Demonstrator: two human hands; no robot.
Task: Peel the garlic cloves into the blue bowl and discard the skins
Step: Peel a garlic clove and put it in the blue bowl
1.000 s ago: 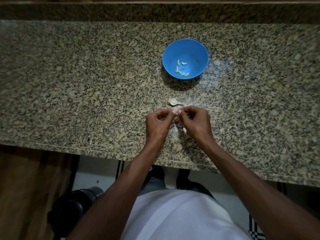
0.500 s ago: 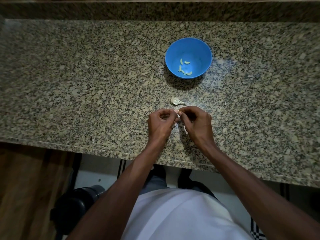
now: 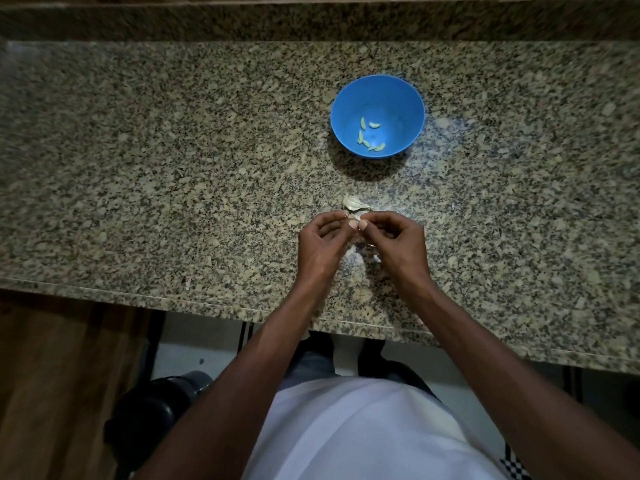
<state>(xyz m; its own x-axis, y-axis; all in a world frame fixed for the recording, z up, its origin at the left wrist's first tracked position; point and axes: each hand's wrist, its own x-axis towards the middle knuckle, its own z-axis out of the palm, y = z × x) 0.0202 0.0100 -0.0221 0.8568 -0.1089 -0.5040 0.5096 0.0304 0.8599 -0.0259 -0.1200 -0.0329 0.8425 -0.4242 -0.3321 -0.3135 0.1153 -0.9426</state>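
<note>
A blue bowl (image 3: 408,98) stands on the granite counter (image 3: 173,168) with several peeled garlic cloves (image 3: 370,138) inside. Nearer me, my left hand (image 3: 322,247) and my right hand (image 3: 398,244) meet fingertip to fingertip, pinching one small garlic clove (image 3: 354,217) between them; most of the clove is hidden by the fingers. An unpeeled garlic clove (image 3: 353,202) lies on the counter just beyond my fingertips. Pale bits of skin (image 3: 375,258) lie on the counter beneath my hands.
The counter's front edge (image 3: 207,299) runs below my wrists. A raised granite backsplash (image 3: 311,22) borders the far side. A dark round bin (image 3: 152,410) sits on the floor at lower left, next to a wooden cabinet side (image 3: 52,375).
My hands have stayed together over the same spot, the fingertips working slightly on the clove. The view has shifted a little.
</note>
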